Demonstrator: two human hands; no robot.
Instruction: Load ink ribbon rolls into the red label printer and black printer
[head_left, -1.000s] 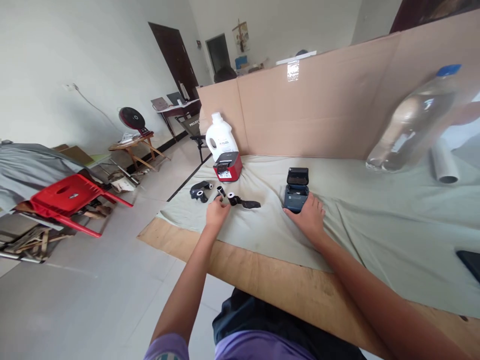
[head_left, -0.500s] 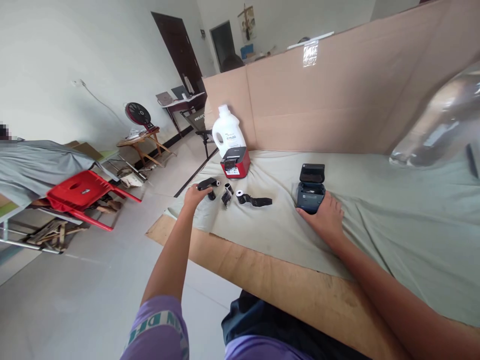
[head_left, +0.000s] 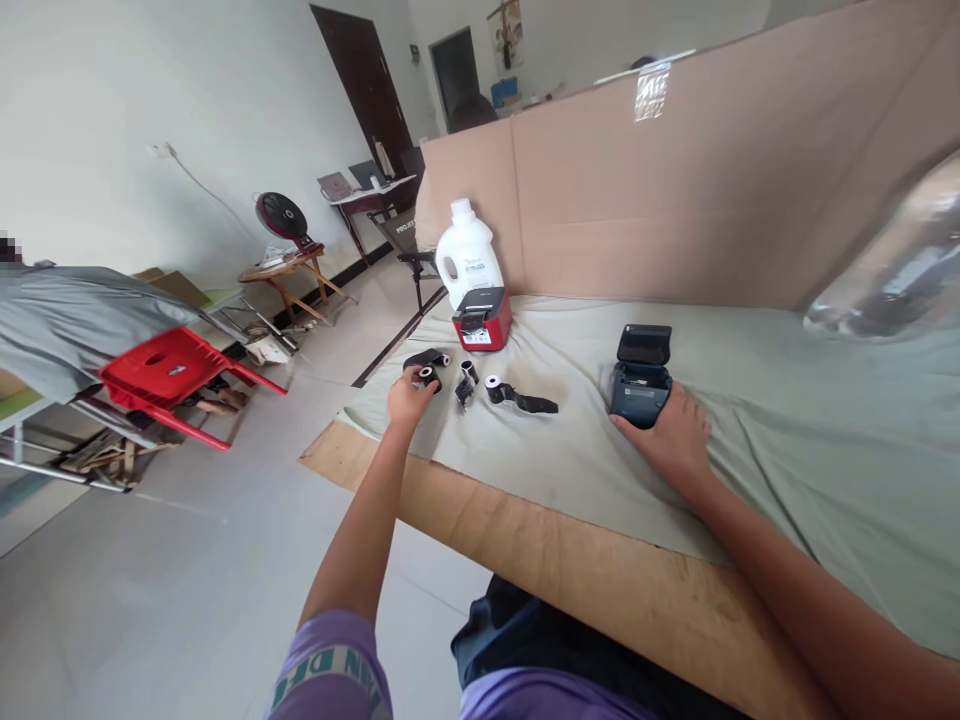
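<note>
My left hand point(head_left: 407, 400) has its thumb and fingers around a small black roll point(head_left: 429, 376) with a pale core, at the left of the cloth. Just behind it lies another black roll point(head_left: 433, 358) with a loose strip. To the right rest a black roll standing on end point(head_left: 469, 372) and a black roll with a long tail point(head_left: 493, 388). My right hand point(head_left: 675, 430) grips the right side and front of a small dark portable printer point(head_left: 637, 395), its lid point(head_left: 643, 345) raised. Part of the printer's side is hidden by that hand.
A red and black printer point(head_left: 484, 325) stands in front of a white jug point(head_left: 469, 255). Behind the cloth point(head_left: 555, 465) rises a cardboard panel point(head_left: 637, 200). A clear plastic bundle point(head_left: 892, 260) is at right. Bare board point(head_left: 480, 500) shows at the front edge. Left are a red stool point(head_left: 161, 370) and a person point(head_left: 75, 320).
My left hand has let go of the rear black roll, which now lies on the cloth, and has shifted to the roll nearer me. The right hand keeps its hold on the printer.
</note>
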